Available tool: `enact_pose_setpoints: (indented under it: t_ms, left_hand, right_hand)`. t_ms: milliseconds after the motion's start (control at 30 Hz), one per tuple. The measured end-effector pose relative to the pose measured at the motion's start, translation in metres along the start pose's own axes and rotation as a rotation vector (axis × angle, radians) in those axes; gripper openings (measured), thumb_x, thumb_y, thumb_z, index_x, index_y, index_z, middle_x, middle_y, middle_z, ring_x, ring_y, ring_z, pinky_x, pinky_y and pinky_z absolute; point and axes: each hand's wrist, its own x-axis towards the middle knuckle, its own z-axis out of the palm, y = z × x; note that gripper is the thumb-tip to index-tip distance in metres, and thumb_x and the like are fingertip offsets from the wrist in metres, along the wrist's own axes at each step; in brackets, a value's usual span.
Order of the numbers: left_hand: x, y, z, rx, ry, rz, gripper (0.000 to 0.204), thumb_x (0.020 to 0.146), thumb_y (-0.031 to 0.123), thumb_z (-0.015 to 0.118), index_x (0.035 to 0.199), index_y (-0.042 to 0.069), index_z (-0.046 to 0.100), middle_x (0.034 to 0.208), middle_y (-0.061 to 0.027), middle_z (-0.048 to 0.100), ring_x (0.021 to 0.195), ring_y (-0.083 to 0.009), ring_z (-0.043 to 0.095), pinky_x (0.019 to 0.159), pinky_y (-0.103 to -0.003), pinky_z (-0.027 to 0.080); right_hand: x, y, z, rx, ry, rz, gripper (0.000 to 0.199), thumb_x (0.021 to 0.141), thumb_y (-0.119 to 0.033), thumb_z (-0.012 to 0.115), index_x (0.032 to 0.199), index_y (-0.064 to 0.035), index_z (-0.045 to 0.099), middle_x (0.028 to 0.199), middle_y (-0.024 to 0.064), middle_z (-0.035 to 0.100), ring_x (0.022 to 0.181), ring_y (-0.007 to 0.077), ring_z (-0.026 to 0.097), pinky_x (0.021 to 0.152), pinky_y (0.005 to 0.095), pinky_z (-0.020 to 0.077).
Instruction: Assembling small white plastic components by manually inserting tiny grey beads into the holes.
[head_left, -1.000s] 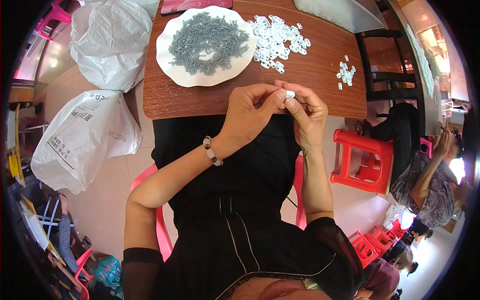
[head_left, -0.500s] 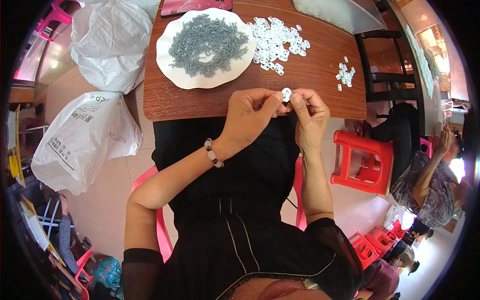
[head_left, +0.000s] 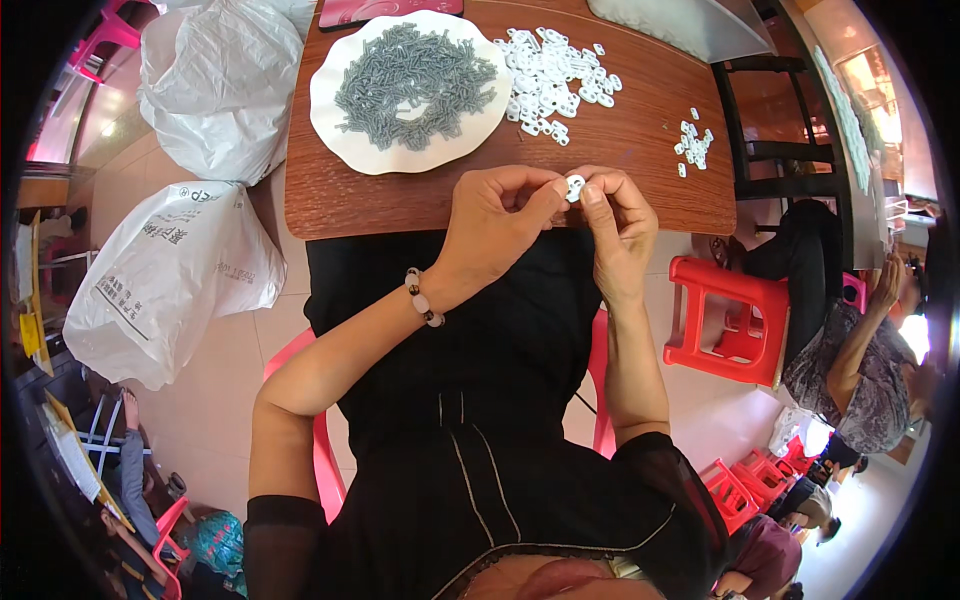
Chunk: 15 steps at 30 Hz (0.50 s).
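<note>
Just above the table's near edge, a small white plastic piece with holes (head_left: 575, 188) is pinched between my two hands. My left hand (head_left: 490, 230), with a beaded bracelet on its wrist, has thumb and fingers closed at the piece's left edge. The thumb and bent fingers of my right hand (head_left: 622, 225) close on its right side. Whatever lies behind the piece is hidden by my fingers. Beyond my hands, a white wavy-rimmed plate (head_left: 335, 135) bears a heap of small grey screw-like pieces (head_left: 405, 80). Right of the plate lies a pile of similar white pieces (head_left: 550, 80).
A smaller group of white pieces (head_left: 692, 148) lies on the right of the brown table (head_left: 640, 140). White sacks (head_left: 180, 280) stand on the floor at left. A red stool (head_left: 730, 320) is at right, with a seated person (head_left: 850, 370) beyond it.
Both hands keep their pinch on the white piece, which has turned slightly. The view has shifted a little; the piles and plate look the same.
</note>
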Motion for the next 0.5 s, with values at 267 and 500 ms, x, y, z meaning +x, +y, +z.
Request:
enact_pose_setpoints:
  t_ms: [267,500]
  left_hand:
    - [-0.0008,0.0078,0.0001,0.038,-0.03,-0.007,0.017,0.086,0.011,0.068,0.09,-0.005,0.069,0.074,-0.0037,0.067,0.065,-0.0041,0.059,0.057,-0.018,0.047]
    - [-0.0035,0.0067,0.0039,-0.051,-0.046,-0.02,0.018,0.087,0.014,0.068,0.092,-0.004,0.069,0.073,-0.0027,0.066,0.063,-0.0037,0.058,0.054,-0.018,0.045]
  right_hand:
    - [-0.0006,-0.0015,-0.001,-0.076,0.002,-0.049,0.01,0.094,-0.008,0.055,0.089,0.0001,0.058,0.101,0.006,0.058,0.087,0.0079,0.051,0.076,0.021,0.0417]
    - [-0.0038,-0.0019,-0.0024,-0.08,0.005,-0.014,0.012,0.095,-0.009,0.053,0.089,0.0001,0.056,0.097,0.0051,0.056,0.085,0.0084,0.049,0.075,0.0216,0.0413]
